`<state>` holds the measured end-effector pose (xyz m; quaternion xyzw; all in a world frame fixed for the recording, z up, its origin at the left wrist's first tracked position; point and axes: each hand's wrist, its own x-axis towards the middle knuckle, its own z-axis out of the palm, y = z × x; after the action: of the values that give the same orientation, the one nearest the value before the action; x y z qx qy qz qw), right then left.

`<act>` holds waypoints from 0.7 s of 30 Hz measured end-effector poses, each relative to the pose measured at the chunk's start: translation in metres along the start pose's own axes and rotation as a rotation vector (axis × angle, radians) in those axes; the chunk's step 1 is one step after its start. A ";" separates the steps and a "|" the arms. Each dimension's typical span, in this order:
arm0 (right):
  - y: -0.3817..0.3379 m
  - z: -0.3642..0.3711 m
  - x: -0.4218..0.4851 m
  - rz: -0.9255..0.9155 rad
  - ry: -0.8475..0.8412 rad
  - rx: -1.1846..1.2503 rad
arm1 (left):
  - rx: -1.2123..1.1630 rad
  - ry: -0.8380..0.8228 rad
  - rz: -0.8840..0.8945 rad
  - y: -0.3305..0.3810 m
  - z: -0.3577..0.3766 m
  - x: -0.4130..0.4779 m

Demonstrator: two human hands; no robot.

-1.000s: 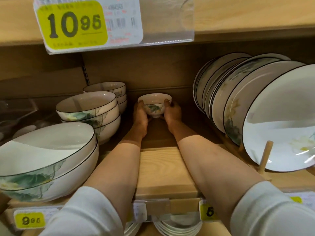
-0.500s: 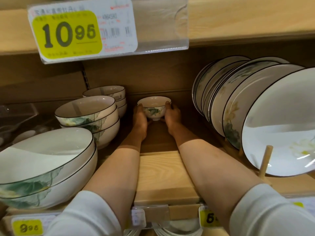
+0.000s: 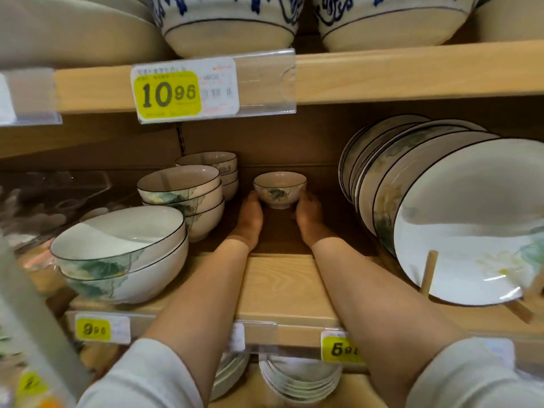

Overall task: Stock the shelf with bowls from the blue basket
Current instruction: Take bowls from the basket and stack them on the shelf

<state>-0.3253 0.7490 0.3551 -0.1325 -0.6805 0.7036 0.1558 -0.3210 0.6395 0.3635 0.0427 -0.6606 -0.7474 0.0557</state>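
Observation:
A small white bowl (image 3: 279,189) with a dark rim and a green leaf print sits at the back of the wooden shelf (image 3: 279,284). Both my arms reach deep into the shelf. My left hand (image 3: 248,214) cups the bowl's left side and my right hand (image 3: 307,212) cups its right side. The bowl's foot looks to rest on the shelf board. The blue basket is out of view.
Stacked bowls of the same print stand left: small ones (image 3: 219,172) at the back, medium ones (image 3: 184,198), two large ones (image 3: 123,254) in front. Upright plates (image 3: 459,219) lean in a wooden rack on the right. Blue-patterned bowls (image 3: 226,22) fill the shelf above; plates (image 3: 297,381) lie below.
My head has pulled back and tilted up, so the upper shelf and lower plates come into view. My hands stay on the small bowl at the same spot at the shelf's back.

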 end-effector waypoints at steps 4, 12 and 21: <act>-0.001 -0.010 -0.018 0.005 -0.067 -0.064 | 0.051 0.028 -0.027 0.002 -0.006 -0.030; -0.031 -0.034 -0.105 0.189 -0.163 -0.045 | -0.017 -0.039 -0.114 0.023 -0.022 -0.138; -0.038 -0.065 -0.279 0.055 -0.398 0.226 | -0.078 -0.109 0.112 0.042 -0.122 -0.307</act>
<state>-0.0418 0.6980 0.3837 0.0086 -0.6109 0.7915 0.0133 0.0012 0.5575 0.3873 -0.0371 -0.6343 -0.7696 0.0629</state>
